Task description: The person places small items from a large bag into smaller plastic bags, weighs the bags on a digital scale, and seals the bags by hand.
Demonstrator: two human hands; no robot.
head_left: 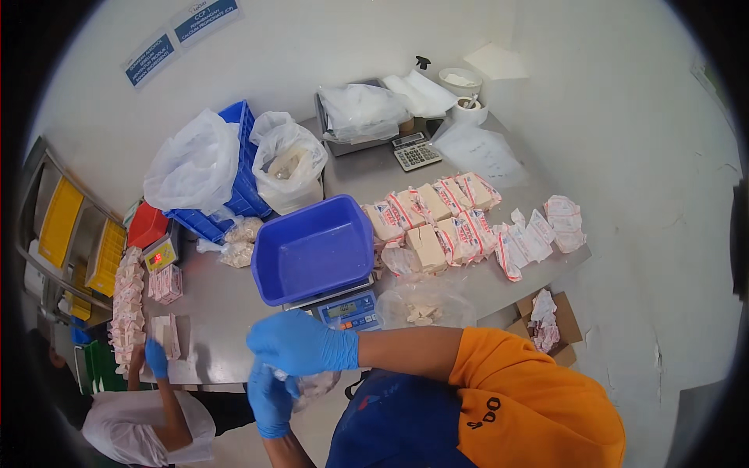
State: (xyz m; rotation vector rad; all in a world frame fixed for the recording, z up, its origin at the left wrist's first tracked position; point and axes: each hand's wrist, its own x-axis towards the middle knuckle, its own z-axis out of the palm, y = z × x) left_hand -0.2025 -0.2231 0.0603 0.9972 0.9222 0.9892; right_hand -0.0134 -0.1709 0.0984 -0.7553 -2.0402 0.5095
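My right hand (300, 343), in a blue glove, is closed just above my left hand (269, 398), also gloved, below the scale's front edge. Between and beside them a clear plastic bag (316, 384) hangs, gripped in my closed fingers; its contents are hard to make out. Behind them an empty blue tub (312, 246) sits on a scale with a blue display panel (347, 310). An open plastic bag (421, 312) with pale crumbled pieces lies to the right, in front of rows of pale blocks in red-printed wrappers (427, 248).
A co-worker (140, 421) at left handles a wrapped block near a small scale (160, 253). Blue crate (242, 140), sacks (285, 175), grey tray (347, 136) and calculator (413, 156) stand at the back. Carton (566, 327) of torn wrappers is below right; rack (62, 218) stands left.
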